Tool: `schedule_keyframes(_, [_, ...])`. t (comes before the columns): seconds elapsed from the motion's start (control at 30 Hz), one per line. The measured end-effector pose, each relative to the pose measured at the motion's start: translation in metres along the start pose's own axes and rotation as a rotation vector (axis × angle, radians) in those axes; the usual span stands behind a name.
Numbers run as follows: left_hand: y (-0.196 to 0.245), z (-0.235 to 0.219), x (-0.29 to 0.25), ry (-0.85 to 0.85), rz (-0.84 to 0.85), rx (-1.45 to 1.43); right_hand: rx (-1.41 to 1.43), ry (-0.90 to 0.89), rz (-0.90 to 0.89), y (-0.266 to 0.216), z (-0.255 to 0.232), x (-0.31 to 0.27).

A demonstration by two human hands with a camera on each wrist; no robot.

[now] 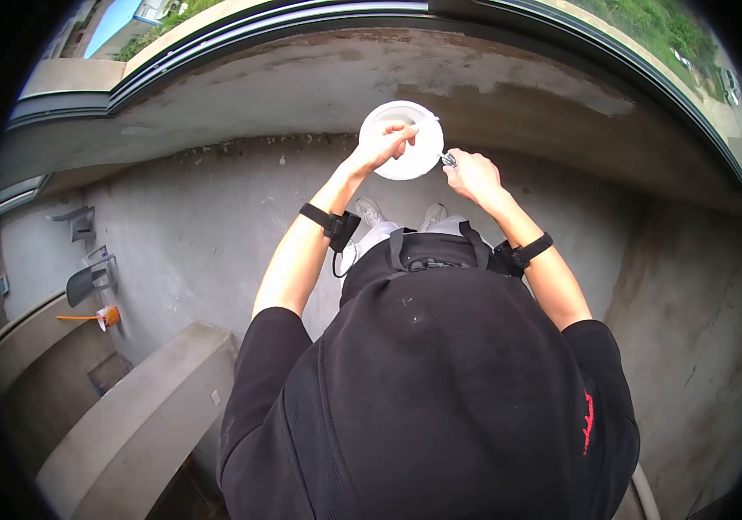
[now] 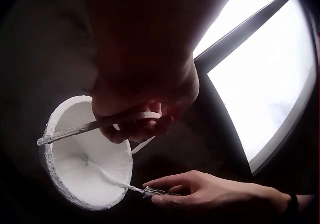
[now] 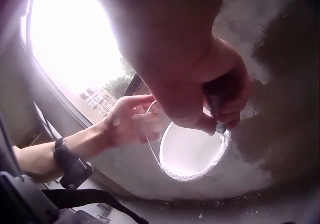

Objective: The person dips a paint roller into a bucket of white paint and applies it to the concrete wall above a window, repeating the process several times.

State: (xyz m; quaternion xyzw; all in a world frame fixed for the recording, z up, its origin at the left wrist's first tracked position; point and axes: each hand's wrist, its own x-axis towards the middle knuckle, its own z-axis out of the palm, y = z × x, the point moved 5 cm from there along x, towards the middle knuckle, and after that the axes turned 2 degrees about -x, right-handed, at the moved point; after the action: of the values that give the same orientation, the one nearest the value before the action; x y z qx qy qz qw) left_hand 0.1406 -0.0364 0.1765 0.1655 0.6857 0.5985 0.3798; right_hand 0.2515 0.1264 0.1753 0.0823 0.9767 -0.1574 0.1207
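A white bucket (image 1: 418,160) with a crusted rim hangs in front of the person; white material shows inside the bucket (image 2: 75,184) in the left wrist view. Its thin handle (image 2: 90,127) runs up to the left hand (image 2: 145,103), whose curled fingers grip it. The right hand (image 1: 475,177) holds a tool by its dark handle (image 3: 215,103) at the bucket's right side. In the left wrist view the tool's whitened shaft (image 2: 131,187) reaches over the rim into the bucket.
A window frame (image 1: 275,19) runs above a low wall (image 1: 301,82) with a darker patch. Grey chairs (image 1: 89,282) and an orange-white container (image 1: 108,317) stand at far left, near a concrete ledge (image 1: 141,407). The person's shoes (image 1: 369,211) are below the bucket.
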Motion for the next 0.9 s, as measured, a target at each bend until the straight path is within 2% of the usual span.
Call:
schedule_keyframes(0.03, [0.004, 0.0, -0.002, 0.002, 0.002, -0.005, 0.123, -0.019, 0.008, 0.003, -0.004, -0.001])
schedule_keyframes(0.1, [-0.001, 0.003, -0.006, -0.07, -0.077, -0.112, 0.089, -0.015, 0.023, 0.009, 0.0, -0.001])
schedule_keyframes(0.13, [0.0, 0.007, -0.009, -0.051, -0.119, -0.104, -0.013, 0.035, -0.001, 0.008, 0.0, -0.002])
schedule_keyframes(0.2, [-0.005, 0.008, -0.005, -0.015, -0.056, -0.035, -0.115, 0.082, -0.02, 0.006, -0.004, -0.003])
schedule_keyframes(0.27, [-0.012, 0.008, -0.001, 0.026, 0.023, 0.023, -0.18, -0.001, -0.015, 0.0, -0.003, -0.003])
schedule_keyframes(0.4, [-0.009, 0.009, -0.001, 0.039, -0.017, 0.01, -0.25, -0.002, -0.023, -0.01, 0.0, -0.002])
schedule_keyframes(0.5, [-0.008, 0.014, -0.001, -0.004, -0.056, 0.069, -0.224, -0.07, -0.002, -0.008, 0.0, -0.001])
schedule_keyframes(0.6, [-0.005, 0.015, -0.002, 0.009, -0.056, 0.072, -0.085, -0.035, -0.063, -0.007, -0.008, -0.001])
schedule_keyframes(0.7, [-0.003, 0.018, 0.003, 0.037, -0.037, 0.097, -0.079, -0.04, -0.091, -0.003, -0.021, -0.009])
schedule_keyframes(0.8, [-0.014, 0.016, 0.001, 0.062, -0.091, 0.039, -0.077, -0.088, -0.069, -0.004, -0.022, -0.018])
schedule_keyframes(0.87, [-0.013, 0.017, 0.003, 0.08, 0.04, 0.036, -0.044, -0.058, -0.05, 0.008, -0.007, -0.016])
schedule_keyframes(0.9, [-0.008, 0.02, 0.002, 0.076, 0.039, 0.029, -0.006, -0.026, -0.033, 0.009, -0.012, -0.019])
